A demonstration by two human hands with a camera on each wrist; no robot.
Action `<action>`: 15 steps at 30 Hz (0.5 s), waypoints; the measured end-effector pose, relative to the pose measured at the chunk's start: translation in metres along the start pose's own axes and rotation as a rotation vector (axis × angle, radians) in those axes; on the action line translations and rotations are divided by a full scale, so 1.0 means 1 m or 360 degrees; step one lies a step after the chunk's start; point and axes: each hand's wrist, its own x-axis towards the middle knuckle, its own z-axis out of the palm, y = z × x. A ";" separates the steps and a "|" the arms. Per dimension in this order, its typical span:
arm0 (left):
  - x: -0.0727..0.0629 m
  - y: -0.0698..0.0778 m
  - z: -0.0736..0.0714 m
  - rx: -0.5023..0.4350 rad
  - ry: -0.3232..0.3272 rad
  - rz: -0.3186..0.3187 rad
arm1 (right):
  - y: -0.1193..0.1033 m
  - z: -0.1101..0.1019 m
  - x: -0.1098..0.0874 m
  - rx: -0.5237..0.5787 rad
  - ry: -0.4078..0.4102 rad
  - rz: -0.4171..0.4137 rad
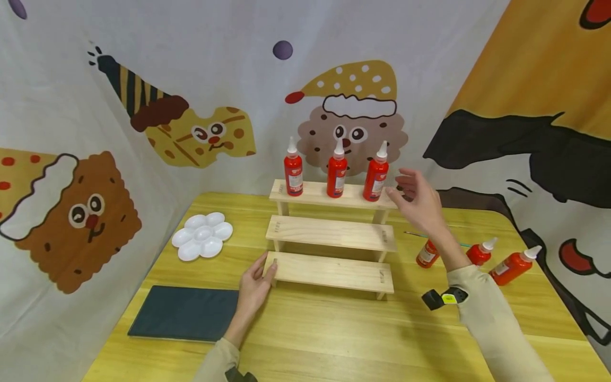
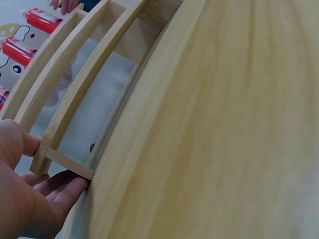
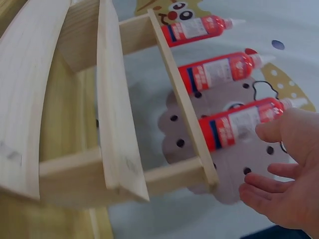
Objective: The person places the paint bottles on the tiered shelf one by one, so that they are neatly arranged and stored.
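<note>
A three-step wooden display stand (image 1: pixel 329 232) is on the table, with three red squeeze bottles (image 1: pixel 337 172) with white nozzle caps upright in a row along its top step. My left hand (image 1: pixel 254 286) grips the left end of the lowest step; in the left wrist view, the thumb lies over the board and the fingers (image 2: pixel 70 196) reach against its leg. By the right end of the top step, my right hand (image 1: pixel 420 201) holds nothing, its fingers loosely bent and spread. Its thumb overlaps the rightmost bottle (image 3: pixel 239 124) in the right wrist view.
Right of the stand, a red bottle (image 1: pixel 427 253) and two more, one a tilted bottle (image 1: pixel 511 268), are near my right forearm, with a thin brush (image 1: pixel 414 234). A white flower-shaped palette (image 1: pixel 202 236) and a dark flat board (image 1: pixel 186 313) lie left. A printed cloth (image 1: pixel 229 42) hangs behind.
</note>
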 end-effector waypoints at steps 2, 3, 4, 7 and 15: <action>0.000 0.000 -0.001 0.0010 0.0001 0.0001 | 0.003 -0.007 -0.004 -0.0014 0.0043 0.0022; 0.000 0.000 -0.001 0.0019 0.0001 0.0003 | 0.005 -0.011 -0.006 -0.0020 0.0068 0.0033; 0.000 0.000 -0.001 0.0026 0.0002 0.0004 | 0.007 -0.015 -0.009 -0.0019 0.0089 0.0052; 0.000 0.000 -0.001 0.0037 0.0008 0.0009 | 0.015 -0.025 -0.017 -0.0017 0.0137 0.0107; 0.001 0.000 -0.001 0.0008 0.0003 0.0004 | 0.045 -0.045 -0.041 -0.0048 0.0180 0.0296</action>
